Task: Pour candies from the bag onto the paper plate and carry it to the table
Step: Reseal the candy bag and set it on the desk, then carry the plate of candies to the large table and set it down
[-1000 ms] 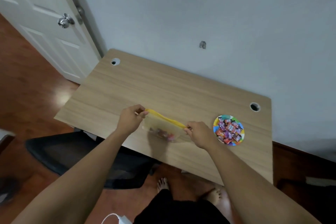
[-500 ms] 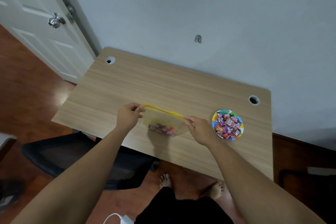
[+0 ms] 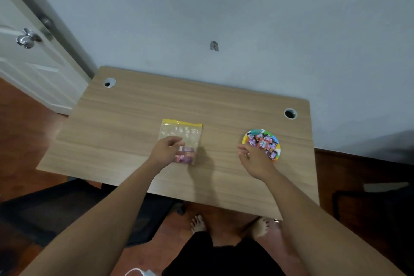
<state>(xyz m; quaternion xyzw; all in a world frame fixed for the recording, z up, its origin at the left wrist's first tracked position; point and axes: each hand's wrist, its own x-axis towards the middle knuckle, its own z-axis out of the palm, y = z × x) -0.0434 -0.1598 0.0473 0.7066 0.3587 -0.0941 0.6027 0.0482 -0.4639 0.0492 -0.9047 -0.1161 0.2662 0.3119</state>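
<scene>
A clear zip bag (image 3: 182, 135) with a yellow seal lies flat on the wooden desk (image 3: 134, 123), a few wrapped candies left in its near end. My left hand (image 3: 167, 151) hovers over the bag's near left corner with fingers loosely curled; I cannot see a grip on the bag. A colourful paper plate (image 3: 262, 141) full of wrapped candies sits to the right. My right hand (image 3: 254, 159) is at the plate's near left rim, fingers apart, and covers part of it.
The desk stands against a pale wall and has a cable hole at each back corner (image 3: 109, 82) (image 3: 290, 113). A black chair (image 3: 56, 210) sits under the desk's left front. A white door (image 3: 29, 51) is at the left. My bare feet (image 3: 198, 223) stand on the wooden floor.
Both hands held the bag up by its yellow seal; now it lies flat on the desk. My right hand let go and moved right to the plate. My left hand dropped to the bag's near end.
</scene>
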